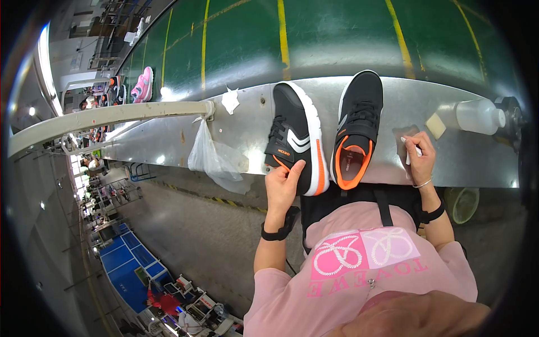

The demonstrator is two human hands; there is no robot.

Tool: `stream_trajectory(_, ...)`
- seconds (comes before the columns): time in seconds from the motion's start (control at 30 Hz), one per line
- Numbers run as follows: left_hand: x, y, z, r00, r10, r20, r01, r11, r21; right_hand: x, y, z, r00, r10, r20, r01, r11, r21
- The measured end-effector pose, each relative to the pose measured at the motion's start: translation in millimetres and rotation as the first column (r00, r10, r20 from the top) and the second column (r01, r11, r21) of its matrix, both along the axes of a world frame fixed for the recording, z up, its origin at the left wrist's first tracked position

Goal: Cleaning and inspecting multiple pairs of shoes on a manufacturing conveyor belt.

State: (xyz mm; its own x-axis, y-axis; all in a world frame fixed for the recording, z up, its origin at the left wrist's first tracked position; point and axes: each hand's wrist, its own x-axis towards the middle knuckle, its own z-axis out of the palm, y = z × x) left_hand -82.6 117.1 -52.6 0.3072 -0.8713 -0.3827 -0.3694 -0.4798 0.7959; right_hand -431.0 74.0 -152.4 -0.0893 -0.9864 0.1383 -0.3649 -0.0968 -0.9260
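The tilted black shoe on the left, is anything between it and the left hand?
Nothing visible: the left hand already touches the heel end of the tilted black shoe. The right hand holds a small white stick beside the other shoe.

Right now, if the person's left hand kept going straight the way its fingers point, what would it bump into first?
The left hand already touches the heel of the left black-and-orange shoe, so that shoe comes first. Beyond it lie the metal bench and green belt, though depth is hard to judge.
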Motion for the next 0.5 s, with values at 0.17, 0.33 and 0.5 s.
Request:
stream_trajectory(0.17,0.2,-6.7,-6.4,0.427,-0.109,0.898,0.472,0.874,-0.118,0.6,-0.3,2.6,1.000,0.004,0.002,-0.004,1.000,0.013)
stream_trajectory(0.33,-31.7,-4.6,-26.6,0.148,-0.548,0.823,0.535,0.745,0.399,1.9,-1.0,-2.6,1.000,-0.017,0.007,0.017,1.000,-0.003)
stream_trajectory(0.5,-52.6,8.3,-51.7,0.120,-0.619,0.776,0.516,0.707,0.484,3.2,-1.6,0.3,1.000,-0.018,-0.009,0.018,1.000,-0.012)
